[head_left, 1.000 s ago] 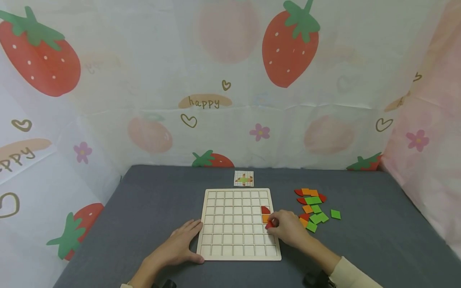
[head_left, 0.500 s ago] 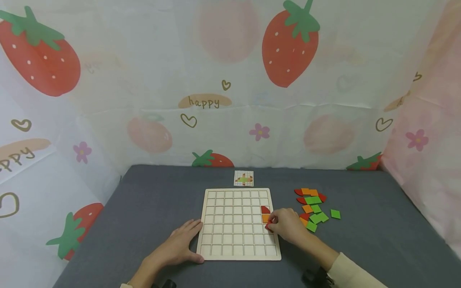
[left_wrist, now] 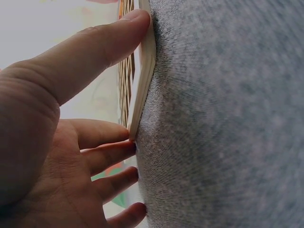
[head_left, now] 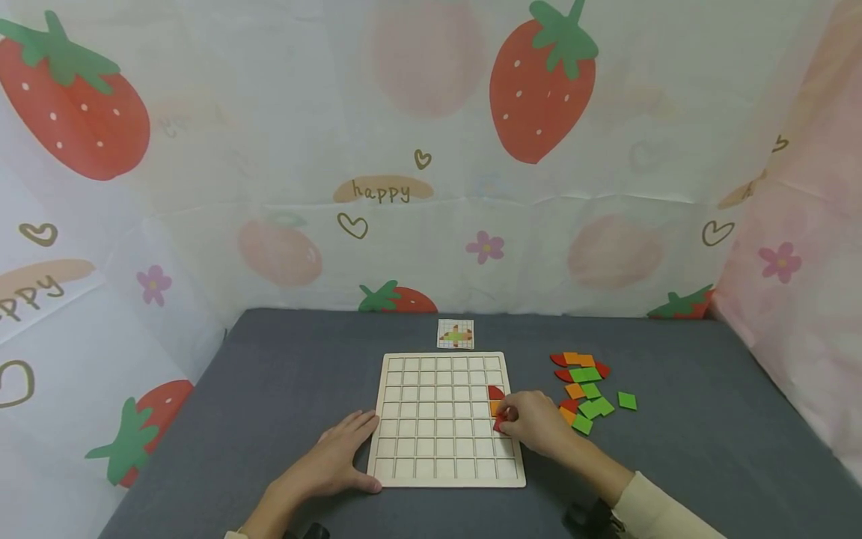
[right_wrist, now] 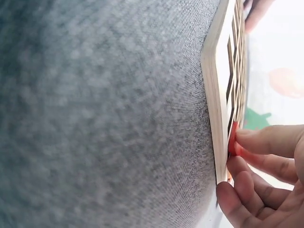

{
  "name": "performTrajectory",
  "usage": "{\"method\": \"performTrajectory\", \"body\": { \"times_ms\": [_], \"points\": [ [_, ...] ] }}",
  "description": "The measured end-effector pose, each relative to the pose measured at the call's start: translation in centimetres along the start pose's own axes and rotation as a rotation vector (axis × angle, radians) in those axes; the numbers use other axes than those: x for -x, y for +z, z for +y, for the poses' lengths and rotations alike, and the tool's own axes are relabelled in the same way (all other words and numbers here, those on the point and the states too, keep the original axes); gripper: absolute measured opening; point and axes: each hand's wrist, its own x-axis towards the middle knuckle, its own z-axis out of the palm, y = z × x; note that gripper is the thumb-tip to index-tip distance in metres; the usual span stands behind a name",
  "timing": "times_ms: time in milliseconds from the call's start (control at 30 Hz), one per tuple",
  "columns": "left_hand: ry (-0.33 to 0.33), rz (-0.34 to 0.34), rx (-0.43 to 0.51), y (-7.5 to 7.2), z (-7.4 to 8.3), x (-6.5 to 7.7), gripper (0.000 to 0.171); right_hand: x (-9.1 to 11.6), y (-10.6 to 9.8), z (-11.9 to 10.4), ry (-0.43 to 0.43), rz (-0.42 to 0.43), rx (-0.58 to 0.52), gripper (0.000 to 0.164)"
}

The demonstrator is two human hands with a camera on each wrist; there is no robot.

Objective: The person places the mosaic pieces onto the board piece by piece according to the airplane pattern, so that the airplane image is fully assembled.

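Note:
A pale wooden grid board (head_left: 447, 481) lies on the dark grey table. My left hand (head_left: 337, 455) rests along its left side, thumb at the near-left corner and fingers straight against the edge. Over the right-hand column, my right hand (head_left: 539, 423) pinches a red tile (right_wrist: 233, 139) between thumb and fingers, low over the board and slightly tilted. Just beyond it in the same column sit an orange square tile (head_left: 494, 408), partly covered by fingers, and a red quarter-round tile (head_left: 495, 392).
Right of the board lies a loose group of red, orange and green tiles, including a green tile (head_left: 584, 374) and an orange tile (head_left: 587, 361). One green square (head_left: 627, 401) lies apart. A small pattern card (head_left: 456, 335) is behind the board. A printed curtain (head_left: 431, 150) surrounds the table.
My right hand has shifted slightly left with the red tile, fingers now covering more of the orange square. My left hand has stayed in place.

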Motion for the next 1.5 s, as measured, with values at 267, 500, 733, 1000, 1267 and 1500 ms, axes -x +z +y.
{"method": "performTrajectory", "body": {
  "times_ms": [267,500,733,1000,1267,1500],
  "points": [
    [0.018,0.007,-0.011,-0.11,-0.02,0.03,0.101,-0.15,-0.34,0.16,-0.058,-0.064,0.009,0.012],
    [0.019,0.008,-0.013,-0.09,-0.04,0.11,0.102,-0.19,-0.35,0.47,-0.114,-0.049,0.023,0.008],
    [0.017,0.006,-0.004,-0.08,-0.02,0.06,0.102,-0.19,-0.31,0.53,-0.112,-0.058,0.016,0.005],
    [0.006,0.0,-0.011,-0.04,-0.03,-0.06,0.102,-0.27,-0.13,0.33,-0.047,-0.061,0.031,0.012],
    [-0.006,-0.006,-0.023,0.03,-0.11,-0.2,0.102,-0.31,0.15,0.24,-0.035,-0.046,0.018,0.016],
    [-0.011,-0.007,-0.024,0.06,-0.11,-0.22,0.102,-0.21,-0.36,0.63,-0.032,-0.082,-0.102,0.008]
  ]
}}
